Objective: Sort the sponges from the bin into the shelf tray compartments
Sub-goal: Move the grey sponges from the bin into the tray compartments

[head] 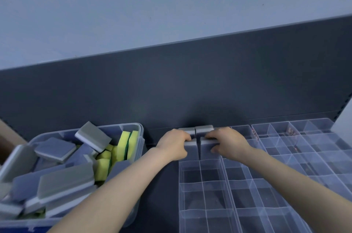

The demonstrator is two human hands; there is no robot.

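Dark grey shelf board (163, 194) at the bottom, under all the rest. Nearest, two bare forearms reaching forward over it. At the left, a clear plastic bin (142, 133) filled with loose sponges: mostly flat grey sponges (64, 183) with a white layer, lying in all directions, and some yellow sponges (125, 143) with a green layer, standing on edge near the right wall of the bin.

Right of the bin, a clear tray (201, 181) divided into two columns of square compartments. Just beside it on the right, a second tray (304, 156), also clear and divided.

At the far end of the first tray, both hands. Left hand (173, 145) with fingers curled over the top of the left sponge (190, 142), gripping it. Right hand (228, 143) gripping the right sponge (206, 144), fingers on top and thumb against the near face. Both sponges grey and rectangular with a paler edge, side by side in the left and right columns, a narrow dark gap between them. How deep in the compartments, not possible to tell.

Directly behind, in the last row, two back sponges (203, 129), grey, standing side by side with tops above the tray rim.

Farthest, a dark back panel (190, 90), then a pale blue-grey wall (152, 4).
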